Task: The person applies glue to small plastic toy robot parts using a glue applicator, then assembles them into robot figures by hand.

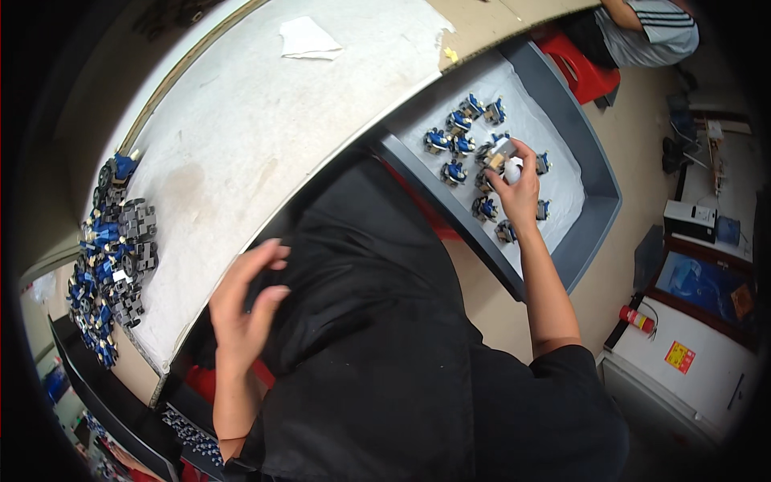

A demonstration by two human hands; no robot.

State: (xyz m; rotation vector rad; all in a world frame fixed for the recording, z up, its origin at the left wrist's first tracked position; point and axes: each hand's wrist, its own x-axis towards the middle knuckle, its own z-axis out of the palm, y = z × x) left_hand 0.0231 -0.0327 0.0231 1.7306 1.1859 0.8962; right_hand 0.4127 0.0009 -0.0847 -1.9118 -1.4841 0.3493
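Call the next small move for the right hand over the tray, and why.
Probably lower and release: the right hand holds a small grey part just above the grey tray, among rows of blue-grey parts. The left hand rests empty on black fabric.

Assembly workshop — worktable [265,120], tray [598,173] (small blue-grey parts [112,257])
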